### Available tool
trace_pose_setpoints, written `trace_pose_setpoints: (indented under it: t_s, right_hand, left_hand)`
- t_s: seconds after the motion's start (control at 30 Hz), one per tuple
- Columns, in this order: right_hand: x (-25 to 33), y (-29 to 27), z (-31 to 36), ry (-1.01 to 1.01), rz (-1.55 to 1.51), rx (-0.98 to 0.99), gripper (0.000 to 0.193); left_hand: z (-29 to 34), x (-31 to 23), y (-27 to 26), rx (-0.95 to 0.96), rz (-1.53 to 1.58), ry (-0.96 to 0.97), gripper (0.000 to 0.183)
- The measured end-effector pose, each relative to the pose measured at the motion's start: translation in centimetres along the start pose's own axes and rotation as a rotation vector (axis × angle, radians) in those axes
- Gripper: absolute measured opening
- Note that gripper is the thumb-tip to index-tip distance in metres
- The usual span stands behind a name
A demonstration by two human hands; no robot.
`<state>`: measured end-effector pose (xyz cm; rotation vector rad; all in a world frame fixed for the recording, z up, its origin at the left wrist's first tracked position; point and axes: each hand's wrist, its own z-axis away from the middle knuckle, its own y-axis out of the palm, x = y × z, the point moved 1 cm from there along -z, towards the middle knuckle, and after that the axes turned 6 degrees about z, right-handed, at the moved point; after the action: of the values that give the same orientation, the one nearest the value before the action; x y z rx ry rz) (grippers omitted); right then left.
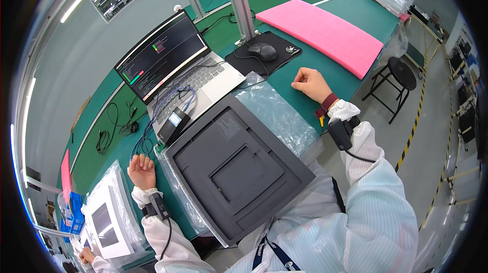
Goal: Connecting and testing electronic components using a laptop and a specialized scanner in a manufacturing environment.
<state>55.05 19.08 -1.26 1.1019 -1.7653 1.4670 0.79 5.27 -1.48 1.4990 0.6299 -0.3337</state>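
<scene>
A dark grey rectangular panel-like housing (244, 166), with a raised square in its middle, lies tilted in front of me on clear plastic film (277, 113). To its left, my left hand (142, 172) rests with its fingers curled and nothing visible in them. My right hand (311, 85) is loosely closed above the green table, beyond the housing's right side, and holds nothing I can see; a dark red strap circles that wrist. An open laptop (203, 87) stands past the housing. On its left front corner sits a small black device (174, 124) with a lit display and blue cable.
A mouse (262, 51) lies on a black pad, near a pink foam sheet (325, 34). Black cables (105, 141) lie left of the laptop. A bagged white-framed panel (109, 222) is at the left, near another person's hand (87, 255). A black stool (396, 76) stands right.
</scene>
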Motion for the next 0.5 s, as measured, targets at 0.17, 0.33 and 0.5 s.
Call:
trace_pose_setpoints:
  t_s: [0.17, 0.33, 0.5]
  right_hand:
    - [0.08, 0.06, -0.09, 0.0, 0.096, -0.028, 0.014]
    - [0.11, 0.04, -0.15, 0.029, 0.119, -0.015, 0.013]
    - [0.57, 0.19, -0.39, 0.06, 0.136, -0.024, 0.012]
  left_hand:
    - [0.17, -0.05, 0.41, -0.014, -0.012, 0.008, 0.016]
    - [0.02, 0.05, 0.22, -0.03, -0.022, 0.006, 0.02]
    - [0.15, -0.04, 0.29, -0.033, -0.029, 0.012, 0.019]
